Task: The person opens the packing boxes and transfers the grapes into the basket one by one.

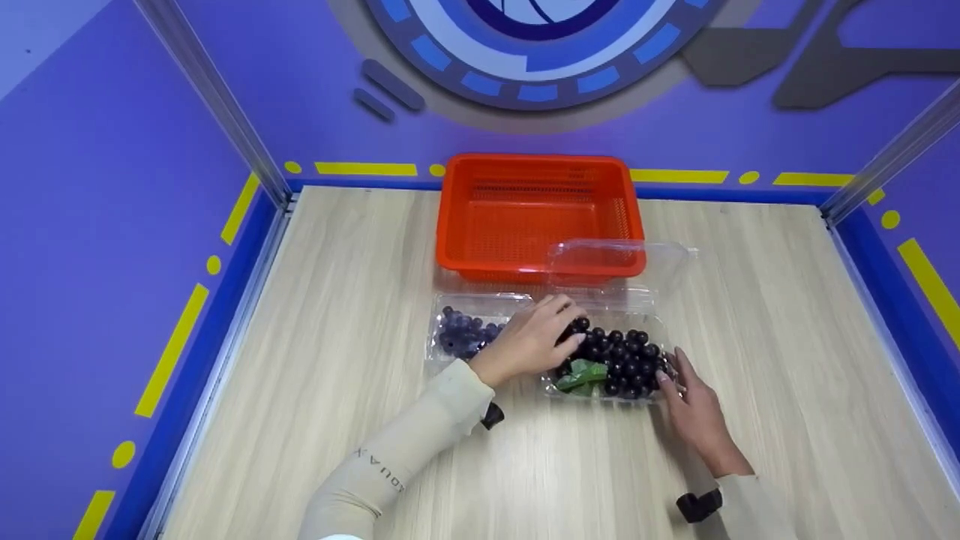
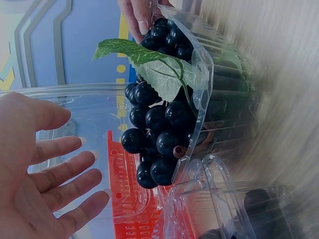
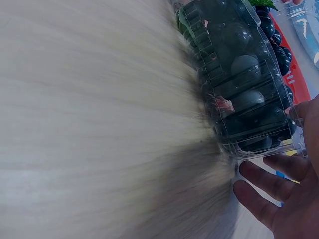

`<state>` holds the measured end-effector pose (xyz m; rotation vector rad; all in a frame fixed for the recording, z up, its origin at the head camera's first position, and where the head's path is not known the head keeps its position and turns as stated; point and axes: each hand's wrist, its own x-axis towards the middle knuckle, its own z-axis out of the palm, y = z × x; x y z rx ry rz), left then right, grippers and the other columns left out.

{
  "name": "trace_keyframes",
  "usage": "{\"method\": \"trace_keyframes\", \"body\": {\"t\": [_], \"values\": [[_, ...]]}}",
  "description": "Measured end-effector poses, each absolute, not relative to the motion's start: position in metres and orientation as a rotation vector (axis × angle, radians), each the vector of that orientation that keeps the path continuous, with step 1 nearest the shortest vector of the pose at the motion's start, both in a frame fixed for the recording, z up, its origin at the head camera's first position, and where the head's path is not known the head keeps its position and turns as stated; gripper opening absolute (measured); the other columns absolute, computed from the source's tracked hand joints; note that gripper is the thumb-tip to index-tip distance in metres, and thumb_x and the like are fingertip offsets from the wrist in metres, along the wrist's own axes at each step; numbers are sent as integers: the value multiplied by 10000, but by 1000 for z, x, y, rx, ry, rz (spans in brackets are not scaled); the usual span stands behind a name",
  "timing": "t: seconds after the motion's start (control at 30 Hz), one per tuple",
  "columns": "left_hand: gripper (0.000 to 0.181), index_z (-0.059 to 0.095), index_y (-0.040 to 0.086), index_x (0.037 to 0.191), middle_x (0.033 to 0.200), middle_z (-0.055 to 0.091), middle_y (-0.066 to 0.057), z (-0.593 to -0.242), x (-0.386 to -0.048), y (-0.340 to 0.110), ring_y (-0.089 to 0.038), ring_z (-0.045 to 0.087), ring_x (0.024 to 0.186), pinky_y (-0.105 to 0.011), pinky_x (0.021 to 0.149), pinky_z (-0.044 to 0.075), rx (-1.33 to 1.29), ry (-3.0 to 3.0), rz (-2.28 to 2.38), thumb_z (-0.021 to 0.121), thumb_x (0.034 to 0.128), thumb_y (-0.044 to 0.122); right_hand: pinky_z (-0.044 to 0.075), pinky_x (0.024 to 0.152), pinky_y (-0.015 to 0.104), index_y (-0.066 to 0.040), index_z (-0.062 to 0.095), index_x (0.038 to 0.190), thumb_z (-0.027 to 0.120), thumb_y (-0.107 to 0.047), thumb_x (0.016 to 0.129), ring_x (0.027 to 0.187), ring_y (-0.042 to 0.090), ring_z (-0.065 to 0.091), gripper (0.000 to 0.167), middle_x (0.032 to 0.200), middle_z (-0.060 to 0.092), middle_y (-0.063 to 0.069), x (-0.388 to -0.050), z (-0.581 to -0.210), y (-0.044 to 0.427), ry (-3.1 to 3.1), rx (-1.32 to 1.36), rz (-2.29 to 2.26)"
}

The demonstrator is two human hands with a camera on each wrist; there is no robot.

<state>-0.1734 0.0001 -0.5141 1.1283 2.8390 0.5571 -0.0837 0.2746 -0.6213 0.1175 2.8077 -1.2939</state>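
Observation:
A clear plastic clamshell box (image 2: 232, 104) holds a bunch of shiny black grapes (image 1: 630, 360) with a green leaf (image 1: 583, 376). Its lid (image 1: 664, 266) stands raised at the back, overlapping the front of the red basket. My left hand (image 1: 531, 337) hovers over the left end of this box, and in the left wrist view its fingers are spread with nothing in them. At the right end, my right hand (image 1: 699, 420) grips the box, thumb at the rim and fingers along the outside wall.
A second clear box (image 1: 487, 300) with bluish-purple grapes (image 1: 459, 330) stands to the left, partly covered by my left hand and forearm. Behind both boxes is a red plastic basket (image 1: 446, 214) near the back wall. Blue-purple panels (image 1: 247, 82) enclose the wooden table (image 1: 352, 300).

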Motion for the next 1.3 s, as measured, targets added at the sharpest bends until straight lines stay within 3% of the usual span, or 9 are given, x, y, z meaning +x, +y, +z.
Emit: {"method": "trace_keyframes", "body": {"t": [0.43, 0.97, 1.3], "values": [[346, 563, 177, 1276, 1279, 557, 1, -517, -173, 1, -172, 539, 1190, -368, 1028, 468, 1126, 2825, 575, 509, 979, 346, 368, 1079, 557, -30, 109, 1547, 365, -418, 1031, 1318, 460, 430, 695, 1525, 323, 258, -81, -623, 276, 2781, 125, -1296], [365, 561, 187, 1293, 1286, 561, 1, -521, -173, 4, -181, 533, 1235, -366, 1060, 449, 1152, 2835, 527, 496, 982, 365, 387, 1063, 556, -54, 105, 1551, 357, -414, 1033, 1308, 460, 446, 679, 1514, 345, 261, -80, -628, 275, 2784, 129, -1323], [375, 548, 195, 1313, 1245, 565, 11, -522, -172, 4, -154, 547, 1164, -335, 1005, 480, 1159, 2829, 492, 488, 987, 371, 355, 1065, 591, -71, 68, 1556, 343, -426, 1033, 1278, 479, 470, 689, 1527, 321, 259, -80, -628, 274, 2765, 140, -1321]]}}
